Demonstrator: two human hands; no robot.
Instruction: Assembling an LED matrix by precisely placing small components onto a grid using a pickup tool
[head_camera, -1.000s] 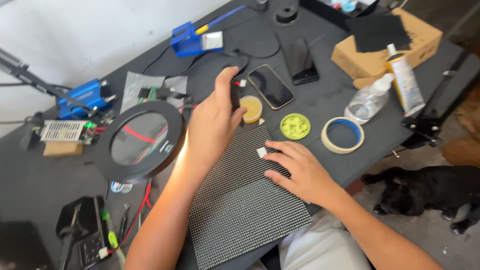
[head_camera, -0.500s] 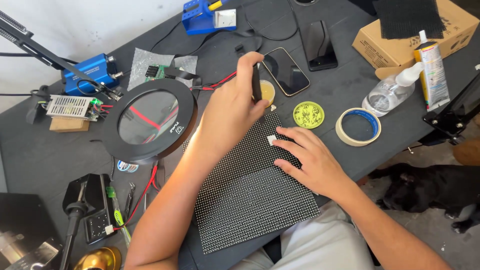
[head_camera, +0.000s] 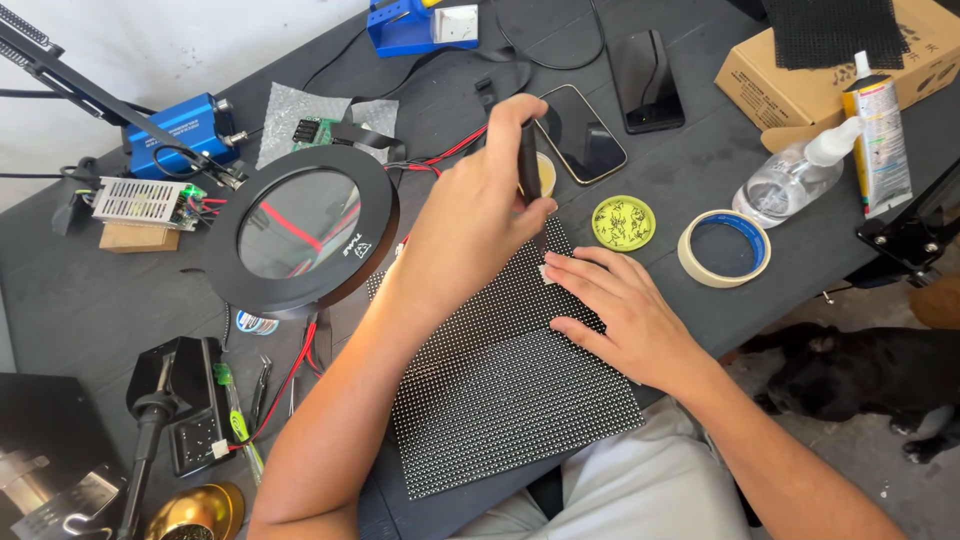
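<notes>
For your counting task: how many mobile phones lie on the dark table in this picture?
2. One phone lies beside the left hand; a second phone lies just behind it, toward the cardboard box. Others may be hidden.

A dark grey tabletop (head_camera: 120, 300) is seen, crowded with gear. A black dotted panel (head_camera: 500, 380) is laid at its near edge. A tape roll (head_camera: 724, 248) and a green round tin (head_camera: 623, 222) are placed toward the right edge, with a clear bottle (head_camera: 790, 180), a glue tube (head_camera: 880, 140) and a cardboard box (head_camera: 800, 80) beyond. Two phones (head_camera: 580, 135) are set near the far edge, and a blue device (head_camera: 180, 130) is kept at the left.
</notes>
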